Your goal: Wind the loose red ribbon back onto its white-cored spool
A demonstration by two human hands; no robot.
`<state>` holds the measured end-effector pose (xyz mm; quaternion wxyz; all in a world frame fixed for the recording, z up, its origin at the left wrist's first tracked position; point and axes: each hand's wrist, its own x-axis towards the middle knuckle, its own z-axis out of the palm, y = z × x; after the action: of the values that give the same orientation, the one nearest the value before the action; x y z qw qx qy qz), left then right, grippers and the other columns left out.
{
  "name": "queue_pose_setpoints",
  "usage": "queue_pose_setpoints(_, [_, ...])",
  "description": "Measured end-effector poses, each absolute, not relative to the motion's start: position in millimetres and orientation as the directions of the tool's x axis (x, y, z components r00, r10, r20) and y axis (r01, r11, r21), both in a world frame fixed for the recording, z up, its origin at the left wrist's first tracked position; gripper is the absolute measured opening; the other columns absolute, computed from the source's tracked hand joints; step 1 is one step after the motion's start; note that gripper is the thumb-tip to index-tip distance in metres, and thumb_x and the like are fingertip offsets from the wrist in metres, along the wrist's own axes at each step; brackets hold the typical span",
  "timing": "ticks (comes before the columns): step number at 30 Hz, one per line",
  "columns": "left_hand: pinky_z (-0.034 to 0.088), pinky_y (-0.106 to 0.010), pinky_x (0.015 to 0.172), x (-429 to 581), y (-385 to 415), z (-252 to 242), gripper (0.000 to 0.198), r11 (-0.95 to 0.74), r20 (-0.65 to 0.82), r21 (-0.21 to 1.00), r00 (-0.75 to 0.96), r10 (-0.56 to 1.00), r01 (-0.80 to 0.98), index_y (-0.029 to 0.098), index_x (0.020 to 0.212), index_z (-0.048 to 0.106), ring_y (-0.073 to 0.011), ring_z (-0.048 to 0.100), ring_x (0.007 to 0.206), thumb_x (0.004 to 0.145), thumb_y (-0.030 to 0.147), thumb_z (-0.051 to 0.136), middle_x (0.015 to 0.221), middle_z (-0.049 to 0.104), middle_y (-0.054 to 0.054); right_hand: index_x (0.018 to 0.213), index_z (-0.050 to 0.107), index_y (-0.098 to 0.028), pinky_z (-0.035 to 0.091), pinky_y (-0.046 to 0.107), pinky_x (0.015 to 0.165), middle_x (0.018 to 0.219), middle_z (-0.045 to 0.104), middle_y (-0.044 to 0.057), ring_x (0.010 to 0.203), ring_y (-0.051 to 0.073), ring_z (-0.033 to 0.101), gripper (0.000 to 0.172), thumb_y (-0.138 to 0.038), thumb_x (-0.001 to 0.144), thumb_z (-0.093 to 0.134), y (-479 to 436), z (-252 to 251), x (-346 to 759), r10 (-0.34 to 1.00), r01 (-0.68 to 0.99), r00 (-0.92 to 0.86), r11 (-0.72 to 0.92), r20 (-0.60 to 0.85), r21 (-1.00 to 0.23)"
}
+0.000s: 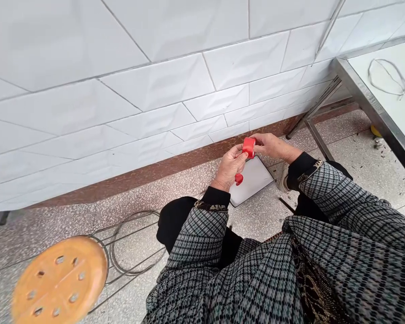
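My left hand [229, 168] is closed around a red-handled tool [238, 178]; its red end sticks out below my palm. My right hand [271, 145] pinches a small roll of red tape [248, 146], held up between both hands. The two hands meet at the roll, above a white flat board [252, 182] lying on the speckled floor. Both arms wear grey checked sleeves with black cuffs.
An orange round stool [58, 281] with holes stands at the lower left, wire loops [134, 245] beside it. A metal table [378, 105] with a white top carrying thin wire is at the right. A white tiled wall [138, 81] runs behind. My knees sit below the hands.
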<state>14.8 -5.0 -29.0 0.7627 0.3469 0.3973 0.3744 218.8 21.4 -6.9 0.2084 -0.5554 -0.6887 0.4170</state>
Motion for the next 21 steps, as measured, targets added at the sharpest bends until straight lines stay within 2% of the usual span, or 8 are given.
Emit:
queue_pose_setpoints(6, [0.012,-0.020,0.042,23.7,-9.7,-21.5,0.042,0.421,-0.370,0.844,0.207,0.906,-0.333,0.022,0.097,0.060,-0.0031,0.022,0.040,0.082,0.044,0.092,0.053,0.037,0.015,0.125,0.079,-0.012,0.047,0.032,0.081,0.104,0.083,0.011,0.089,0.024,0.068,0.035,-0.013,0.094,0.065,20.1,-4.1,213.0,0.985,0.780,-0.067,-0.046,-0.157,-0.624])
queue_pose_setpoints(9, [0.013,-0.020,0.042,24.5,-9.8,-19.4,0.043,0.437,-0.379,0.853,0.235,0.895,-0.286,0.021,0.085,0.059,-0.0033,0.021,0.040,0.083,0.049,0.091,0.049,0.033,0.015,0.117,0.079,-0.012,0.047,0.032,0.081,0.099,0.082,0.010,0.088,0.024,0.068,0.030,-0.013,0.091,0.064,25.3,-5.1,215.3,0.987,0.779,-0.017,-0.087,-0.159,-0.621])
queue_pose_setpoints(11, [0.013,-0.020,0.042,24.3,-9.6,-18.5,0.044,0.433,-0.361,0.861,0.279,0.890,-0.268,0.021,0.082,0.061,-0.0032,0.020,0.040,0.083,0.053,0.090,0.048,0.032,0.014,0.106,0.077,-0.014,0.049,0.031,0.079,0.093,0.081,0.008,0.084,0.022,0.067,0.021,-0.014,0.090,0.064,28.1,-7.2,218.9,0.981,0.705,0.005,-0.139,-0.192,-0.695])
queue_pose_setpoints(15, [0.012,-0.020,0.042,27.7,-10.3,-17.6,0.047,0.428,-0.335,0.856,0.321,0.886,-0.290,0.019,0.080,0.064,-0.0028,0.019,0.040,0.081,0.059,0.090,0.047,0.030,0.014,0.089,0.070,-0.018,0.054,0.028,0.073,0.080,0.076,0.004,0.074,0.019,0.067,0.010,-0.013,0.089,0.061,29.1,-10.9,223.0,0.936,0.341,0.028,-0.340,-0.352,-0.876])
queue_pose_setpoints(17, [0.012,-0.021,0.043,31.4,-11.1,-17.4,0.048,0.444,-0.340,0.847,0.342,0.876,-0.293,0.018,0.079,0.066,-0.0026,0.019,0.040,0.080,0.060,0.090,0.047,0.030,0.013,0.085,0.070,-0.019,0.055,0.027,0.072,0.075,0.074,0.003,0.070,0.017,0.067,0.011,-0.011,0.087,0.062,27.5,-9.7,222.0,0.913,0.205,0.028,-0.403,-0.406,-0.892])
queue_pose_setpoints(21, [0.012,-0.021,0.043,37.7,-11.1,-18.3,0.049,0.452,-0.343,0.837,0.349,0.872,-0.308,0.018,0.078,0.068,-0.0024,0.020,0.041,0.079,0.061,0.091,0.048,0.032,0.012,0.077,0.072,-0.019,0.057,0.026,0.074,0.072,0.076,0.004,0.068,0.016,0.066,0.016,-0.014,0.091,0.067,22.6,-1.4,217.4,0.879,0.072,-0.030,-0.474,-0.477,-0.878])
